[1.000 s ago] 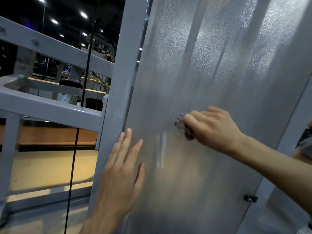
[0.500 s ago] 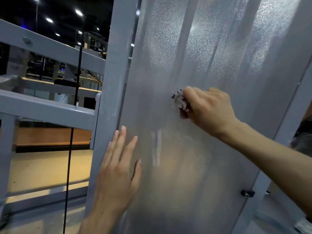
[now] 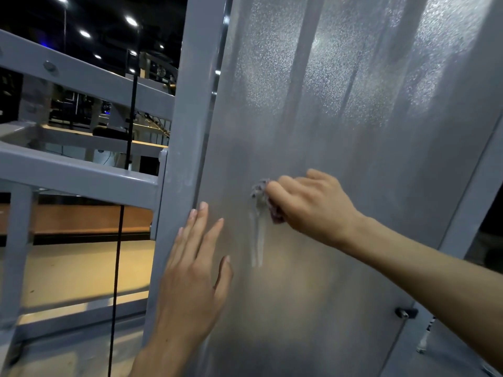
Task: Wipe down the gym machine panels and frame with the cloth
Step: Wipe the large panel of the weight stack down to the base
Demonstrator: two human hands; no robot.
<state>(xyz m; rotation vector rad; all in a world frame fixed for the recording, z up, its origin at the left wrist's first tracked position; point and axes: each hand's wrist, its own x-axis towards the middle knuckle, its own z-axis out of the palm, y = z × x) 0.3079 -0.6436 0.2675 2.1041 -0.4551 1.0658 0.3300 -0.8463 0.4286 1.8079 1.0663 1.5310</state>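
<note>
Cloth (image 3: pixel 265 198), small, mottled purple-grey, bunched: gripped in the curled fingers (image 3: pixel 283 186) of the right hand (image 3: pixel 313 205) and pressed to the middle of the panel (image 3: pixel 353 118). Since half a second ago it has been brought back down the panel, so an up-and-down rubbing stroke is judged under way. Left hand (image 3: pixel 196 273) is laid flat, fingers straight and slightly spread, across the panel's edge and the frame post (image 3: pixel 187 131). Panel: grey, frosted, pebbled, with a pale streak below the cloth. Frame: smooth painted grey square bars.

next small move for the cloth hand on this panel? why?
Probably drag the cloth straight down. The right hand grips it against the frosted panel, a pale streak lies just below, and the left hand braces flat at the panel's edge.
</note>
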